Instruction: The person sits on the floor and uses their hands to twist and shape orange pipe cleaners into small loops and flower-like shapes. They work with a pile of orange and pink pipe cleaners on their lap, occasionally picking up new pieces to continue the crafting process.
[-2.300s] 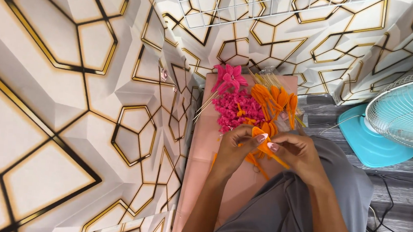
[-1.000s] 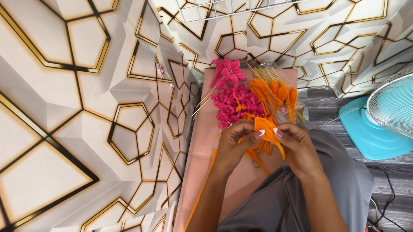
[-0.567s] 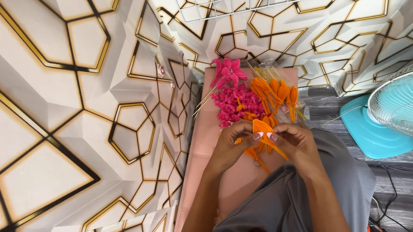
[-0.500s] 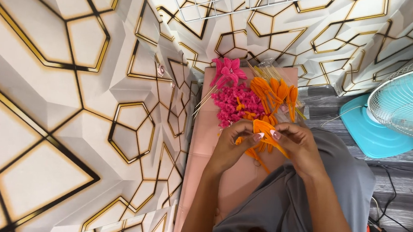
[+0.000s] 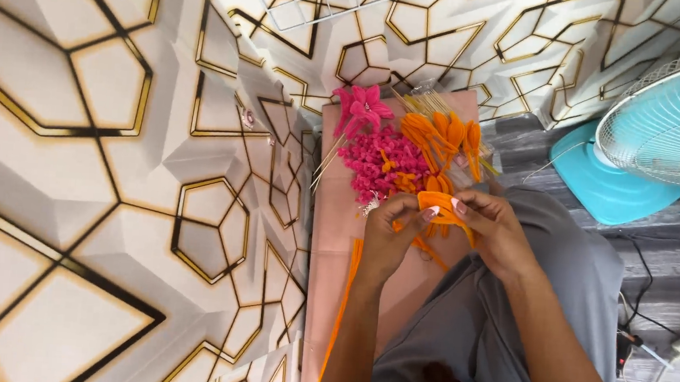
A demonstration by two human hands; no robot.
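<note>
Both hands pinch one bent orange fuzzy craft stem (image 5: 441,205) over the pink surface (image 5: 334,215) — left hand (image 5: 391,239) gripping its near-left end, right hand (image 5: 492,226) its right — pink fuzzy petal pile (image 5: 379,160) beyond.

**Packaging in view: one clear plastic wrapper, no labels, signs or screens**

The only package-like item is a crumpled clear plastic wrapper (image 5: 461,170). It lies near the far end of the pink board (image 5: 336,239), under and just beside the row of orange petal shapes (image 5: 441,138). It is transparent and colourless, with a faint shine, and its outline is hard to make out. A bundle of thin pale sticks (image 5: 424,102) lies just beyond it; whether the sticks sit inside the plastic cannot be told. No label, sign or screen shows anywhere in the view.
</note>
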